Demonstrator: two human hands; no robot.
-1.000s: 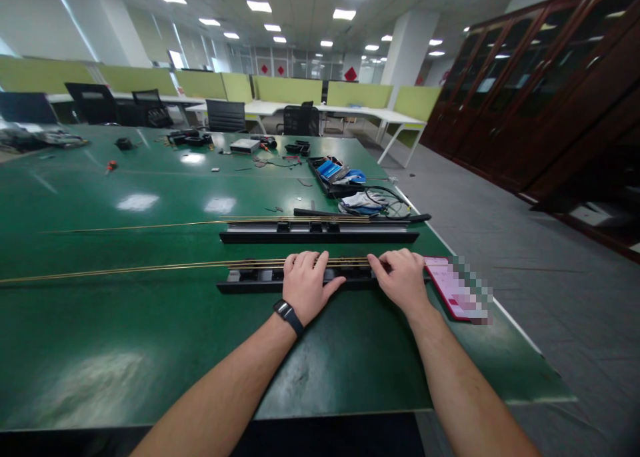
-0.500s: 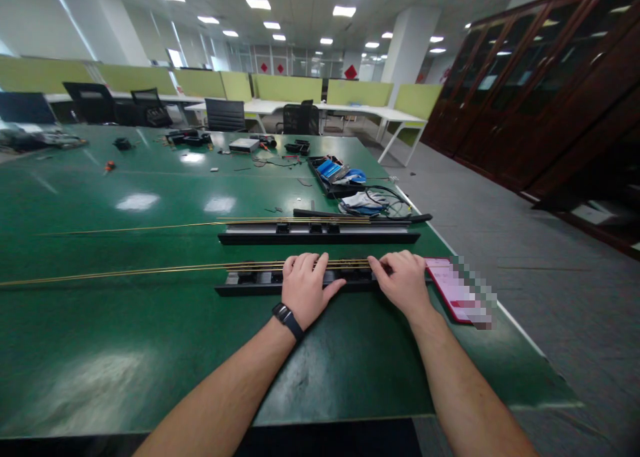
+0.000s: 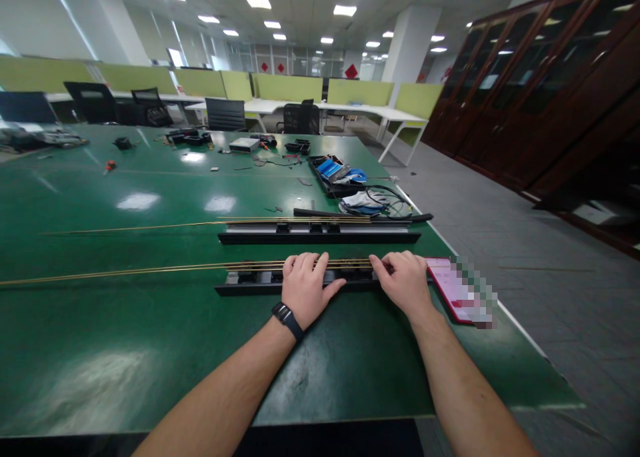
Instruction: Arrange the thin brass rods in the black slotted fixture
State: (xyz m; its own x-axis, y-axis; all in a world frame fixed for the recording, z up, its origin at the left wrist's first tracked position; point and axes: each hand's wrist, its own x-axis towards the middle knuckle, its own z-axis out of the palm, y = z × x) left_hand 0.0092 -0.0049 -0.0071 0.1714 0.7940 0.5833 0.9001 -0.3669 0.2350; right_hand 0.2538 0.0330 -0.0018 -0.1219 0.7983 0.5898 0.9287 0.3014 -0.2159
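My left hand (image 3: 305, 285), with a dark watch on the wrist, rests over several thin brass-coloured rods (image 3: 175, 268). Its fingers lie across them and its thumb is spread to the right. Beneath is a long black rail (image 3: 250, 288) with dark blocks in its channel. At the rods' right part, my right hand (image 3: 404, 280) is closed in a pinch, thumb and forefinger at the rods. The other right fingers are curled and partly hidden. In line with the rods, a thin brass-coloured length (image 3: 547, 269) shows past the table edge.
A second black rail (image 3: 320, 238) with rods lies just behind. A pink-screened phone (image 3: 453, 290) is right of my right hand. Farther back are gloves (image 3: 365, 202), a black tray (image 3: 323, 182) with blue packets, and loose parts. The green table (image 3: 150, 350) ends at the right.
My right hand has shifted very slightly right. The thin length past the table edge reaches a little farther right. My left hand stays in place.
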